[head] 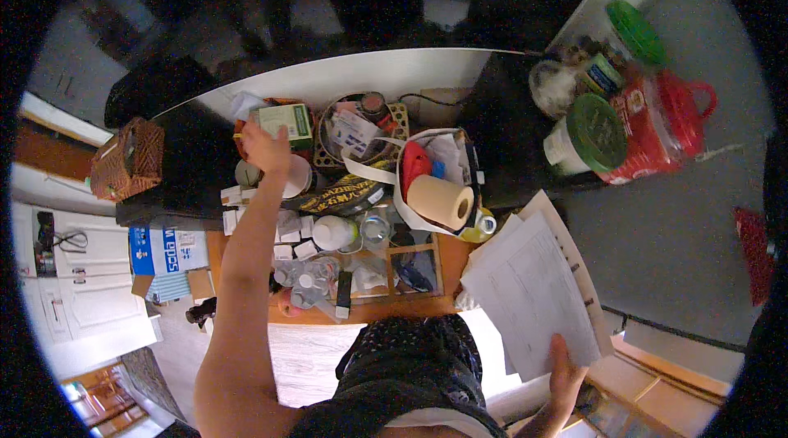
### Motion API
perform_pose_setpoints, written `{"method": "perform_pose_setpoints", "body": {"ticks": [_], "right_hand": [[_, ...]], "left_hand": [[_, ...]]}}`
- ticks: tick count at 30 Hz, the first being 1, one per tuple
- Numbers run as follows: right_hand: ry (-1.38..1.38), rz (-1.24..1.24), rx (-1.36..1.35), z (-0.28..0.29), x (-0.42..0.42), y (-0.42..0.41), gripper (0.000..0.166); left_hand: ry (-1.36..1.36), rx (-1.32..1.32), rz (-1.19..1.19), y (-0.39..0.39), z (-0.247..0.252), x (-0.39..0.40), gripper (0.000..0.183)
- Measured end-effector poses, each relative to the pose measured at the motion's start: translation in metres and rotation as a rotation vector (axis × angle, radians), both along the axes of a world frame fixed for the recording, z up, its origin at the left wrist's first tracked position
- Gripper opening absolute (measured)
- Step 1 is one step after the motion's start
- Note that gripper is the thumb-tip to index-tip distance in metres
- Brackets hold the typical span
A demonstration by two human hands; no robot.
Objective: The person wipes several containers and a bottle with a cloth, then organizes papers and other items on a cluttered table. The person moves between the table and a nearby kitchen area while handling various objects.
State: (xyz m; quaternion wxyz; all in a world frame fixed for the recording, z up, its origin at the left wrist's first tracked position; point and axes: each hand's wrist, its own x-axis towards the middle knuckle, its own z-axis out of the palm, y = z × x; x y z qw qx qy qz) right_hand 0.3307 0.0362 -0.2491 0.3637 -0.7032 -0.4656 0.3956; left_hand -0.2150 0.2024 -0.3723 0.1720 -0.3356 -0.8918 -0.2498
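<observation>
My left hand [266, 145] reaches over the cluttered dark counter and touches a green and white box [284, 121]; whether its fingers grip the box I cannot tell. White lidded containers [298, 175] stand just below that hand. At the right, my right hand [565, 370] holds a stack of printed paper sheets [530, 290] by its lower edge, thumb on top. Right of the box, a round tray [354, 130] holds packets and a jar. A white bag [401, 192] contains a paper roll [440, 199] and a red item.
A woven basket [128, 161] stands at the left. Bottles [334, 233] and small white boxes crowd the wooden table [369, 310]. Green-lidded tubs [596, 133] and a red container [668, 118] are at right. An open soda water carton [169, 253] lies at lower left.
</observation>
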Motion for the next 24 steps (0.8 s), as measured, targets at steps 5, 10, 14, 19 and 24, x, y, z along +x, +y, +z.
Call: {"method": "perform_pose_setpoints", "body": {"ticks": [5, 10, 14, 19, 24], "right_hand": [[-0.100, 0.032, -0.007, 0.006, 0.005, 0.012, 0.037], [-0.250, 0.181, 0.074, 0.020, 0.001, 0.029, 0.031], [-0.342, 0.220, 0.169, 0.018, 0.009, 0.026, 0.033], [-0.261, 0.402, 0.255, 0.014, -0.002, 0.045, 0.045], [-0.184, 0.470, 0.341, 0.009, -0.058, 0.085, 0.048]], "left_hand": [[-0.231, -0.086, -1.369, 0.011, 0.041, 0.193, 0.048], [0.161, -0.360, -1.514, -0.005, 0.003, 0.264, 0.060], [0.069, -0.706, -1.447, 0.008, -0.007, 0.255, 0.054], [-0.084, -0.481, -1.548, 0.004, 0.007, 0.219, 0.056], [-0.255, -0.460, -1.398, 0.002, 0.040, 0.201, 0.053]]}}
